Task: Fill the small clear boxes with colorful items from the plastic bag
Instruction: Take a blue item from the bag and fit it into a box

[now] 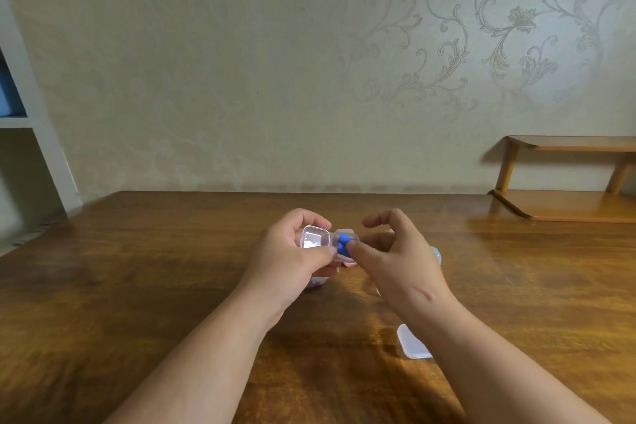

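My left hand (pixel 292 253) grips a small clear hinged box (pixel 315 239) that stands open above the wooden table (pixel 137 268). A blue item (pixel 343 243) lies in the box's right half. My right hand (pixel 395 258) pinches that blue item between thumb and forefinger, its other fingers spread above. Something whitish shows in the left half. Another small clear box (pixel 413 342) lies on the table under my right forearm. A bit of clear plastic (pixel 436 255) peeks out behind my right hand; what it is cannot be told.
A low wooden shelf (pixel 564 203) stands at the table's back right against the patterned wall. A white shelving unit (pixel 31 155) rises at the left. Under my left hand a pale object (pixel 315 282) is mostly hidden.
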Motion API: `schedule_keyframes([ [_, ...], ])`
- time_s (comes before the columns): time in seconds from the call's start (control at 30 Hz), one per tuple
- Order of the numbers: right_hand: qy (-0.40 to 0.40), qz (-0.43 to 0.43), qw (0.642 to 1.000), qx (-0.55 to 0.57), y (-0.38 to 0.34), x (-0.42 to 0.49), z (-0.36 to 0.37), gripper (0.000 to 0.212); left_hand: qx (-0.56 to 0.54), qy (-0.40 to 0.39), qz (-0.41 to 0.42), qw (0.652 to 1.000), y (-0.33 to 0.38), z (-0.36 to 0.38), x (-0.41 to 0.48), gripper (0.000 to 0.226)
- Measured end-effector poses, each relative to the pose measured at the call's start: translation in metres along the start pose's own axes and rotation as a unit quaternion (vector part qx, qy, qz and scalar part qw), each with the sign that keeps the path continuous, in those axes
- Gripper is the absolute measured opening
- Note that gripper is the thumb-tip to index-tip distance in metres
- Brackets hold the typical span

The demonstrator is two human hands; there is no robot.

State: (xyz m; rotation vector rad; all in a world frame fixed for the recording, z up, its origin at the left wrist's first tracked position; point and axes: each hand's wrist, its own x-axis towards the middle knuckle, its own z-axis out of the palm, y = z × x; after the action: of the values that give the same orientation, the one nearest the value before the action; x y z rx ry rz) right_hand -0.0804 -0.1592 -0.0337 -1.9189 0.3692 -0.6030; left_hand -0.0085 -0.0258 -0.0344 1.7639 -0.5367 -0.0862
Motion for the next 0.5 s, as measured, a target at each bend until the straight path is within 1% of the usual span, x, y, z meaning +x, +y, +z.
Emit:
schedule_keyframes([
  [0.13,0.008,0.011,0.999,0.043,-0.0010,0.0000,-0.0020,0.022,-0.032,-0.009,-0.002,0.999,-0.0015,0.0004,0.0012,0.030],
  [0.23,0.015,0.018,0.997,0.075,-0.0024,0.0005,-0.0027,0.022,-0.101,-0.021,-0.015,0.995,0.0007,0.0006,0.0007,0.028],
  [0.3,0.012,0.027,0.995,0.090,-0.0036,0.0012,-0.0029,0.024,-0.151,-0.025,-0.010,0.988,0.0009,-0.0006,0.0002,0.025],
  [0.4,0.008,0.050,0.990,0.134,-0.0051,0.0017,-0.0049,0.025,-0.190,-0.047,0.007,0.981,0.0012,-0.0017,-0.0006,0.036],
  [0.5,0.001,0.059,0.982,0.179,-0.0041,0.0014,-0.0065,0.023,-0.172,-0.066,0.003,0.983,0.0011,-0.0014,-0.0011,0.041],
])
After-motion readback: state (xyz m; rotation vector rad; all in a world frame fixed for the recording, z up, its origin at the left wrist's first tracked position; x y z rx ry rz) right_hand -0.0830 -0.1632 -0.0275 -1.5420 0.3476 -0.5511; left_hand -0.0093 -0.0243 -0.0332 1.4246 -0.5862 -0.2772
